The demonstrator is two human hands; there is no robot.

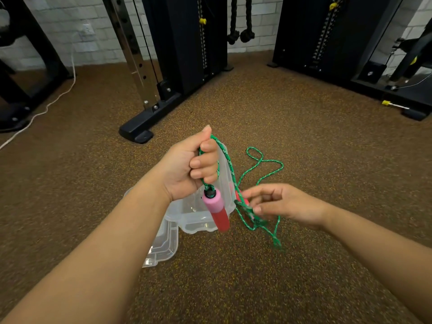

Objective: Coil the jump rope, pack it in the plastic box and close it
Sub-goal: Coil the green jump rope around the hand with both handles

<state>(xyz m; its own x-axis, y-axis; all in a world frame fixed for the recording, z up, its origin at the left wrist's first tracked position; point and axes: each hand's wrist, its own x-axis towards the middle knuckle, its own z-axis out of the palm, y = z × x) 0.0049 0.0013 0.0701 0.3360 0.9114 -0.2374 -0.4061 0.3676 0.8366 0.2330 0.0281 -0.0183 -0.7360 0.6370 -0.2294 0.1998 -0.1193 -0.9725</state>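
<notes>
**Hands gathering a green rope above an open box**

Left hand [187, 167] was closed in a fist around loops of the green jump rope [228, 163], held up above the floor with the thumb pointing away from the camera. One handle [216, 210], pink at the top and red lower down, hung from the bottom of that fist, tilted slightly, with the rope entering its black cap. Right hand [280, 203] sat lower and to the right, fingers partly curled and loosely pinching a blurred bunch of rope strands; how firm that hold was could not be told through the blur. A second red handle [238, 195] showed just beside those fingertips, mostly hidden. From the right hand, strands dropped toward the floor, and another length ran away across the carpet in a loose loop [256, 154] beyond both hands.

Directly under the hands stood a clear plastic box [198, 220], open; the hanging handle overlapped its front edge in the view. Its clear lid [163, 246] lay flat on the floor, touching the box at the near left corner.

All of this rested on speckled brown carpet [304, 136]. Farther back stood black gym machines [187, 43] with weight stacks, against a white brick wall [70, 31], and a white cable [46, 108] trailed along the floor at the left.
</notes>
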